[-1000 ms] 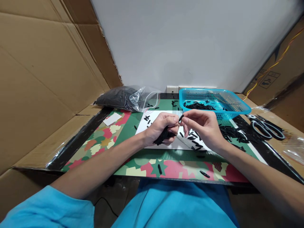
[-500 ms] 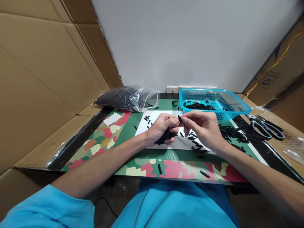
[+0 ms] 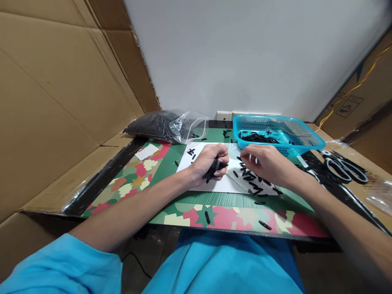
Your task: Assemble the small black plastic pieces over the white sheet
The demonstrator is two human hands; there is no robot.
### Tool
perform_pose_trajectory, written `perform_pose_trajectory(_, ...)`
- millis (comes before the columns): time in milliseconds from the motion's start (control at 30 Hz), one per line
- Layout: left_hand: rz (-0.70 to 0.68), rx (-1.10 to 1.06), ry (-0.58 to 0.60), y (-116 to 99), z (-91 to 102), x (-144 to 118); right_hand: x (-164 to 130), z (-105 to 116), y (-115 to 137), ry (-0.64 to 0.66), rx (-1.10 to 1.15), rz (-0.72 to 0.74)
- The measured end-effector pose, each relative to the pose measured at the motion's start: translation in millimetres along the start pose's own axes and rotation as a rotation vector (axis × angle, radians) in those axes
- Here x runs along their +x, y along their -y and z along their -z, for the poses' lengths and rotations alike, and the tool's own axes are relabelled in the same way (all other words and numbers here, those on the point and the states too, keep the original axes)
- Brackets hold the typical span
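My left hand [image 3: 210, 163] is closed around a bunch of small black pieces [image 3: 213, 170] that stick out below the fingers. It rests over a white sheet [image 3: 214, 184] on the patterned mat [image 3: 134, 179]. My right hand [image 3: 266, 163] hovers palm down just to the right, fingers curled over several loose black pieces [image 3: 252, 183] scattered on the sheet. Whether its fingertips pinch a piece is hidden.
A blue mesh basket [image 3: 306, 141] with several black pieces stands at the back right. A clear bag of black pieces [image 3: 159, 124] lies at the back left. Scissors [image 3: 346, 169] rest at the right. Cardboard walls [image 3: 61, 94] stand left and right. Stray black pieces [image 3: 207, 217] lie near the front edge.
My right hand has moved away from my left hand, to the right and down over the loose pieces. The single black piece held between both hands is no longer visible.
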State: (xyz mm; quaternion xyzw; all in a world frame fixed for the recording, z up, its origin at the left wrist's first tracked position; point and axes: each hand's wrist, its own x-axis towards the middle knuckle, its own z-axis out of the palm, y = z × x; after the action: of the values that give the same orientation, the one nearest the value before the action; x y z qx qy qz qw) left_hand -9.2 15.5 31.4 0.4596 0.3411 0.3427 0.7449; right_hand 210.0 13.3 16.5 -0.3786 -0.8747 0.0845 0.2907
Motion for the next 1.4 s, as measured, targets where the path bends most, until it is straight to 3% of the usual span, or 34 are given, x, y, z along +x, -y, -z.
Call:
perform_pose_trajectory(133,0.007,-0.048,-0.085,-1.7,6.0,3.3,-1.4,9.9,-8.9,0.167,-0.278,-0.051)
perform_pose_trajectory(300,-0.004,-0.074,-0.161,-0.8,5.8,5.3,-3.1,10.5,-3.5,0.185,-0.404,-0.060)
perform_pose_trajectory(400,-0.042,-0.056,-0.167,0.5,5.1,5.5,-5.4,-1.7,8.5,0.161,-0.274,0.088)
perform_pose_trajectory(567,-0.075,-0.048,-0.176,0.9,6.1,6.0,-12.8,-29.6,41.3,0.249,-0.007,0.443)
perform_pose_trajectory(700,-0.061,-0.054,-0.184,1.1,7.7,6.8,-17.3,-42.9,56.0,0.277,0.060,0.557)
perform_pose_trajectory(1100,0.008,-0.031,-0.161,1.1,5.4,6.3,-12.2,-40.2,57.2,0.296,0.177,0.425)
perform_pose_trajectory(1400,0.015,-0.026,-0.150,0.0,4.9,5.0,-11.5,-41.5,58.1,0.244,0.074,0.550)
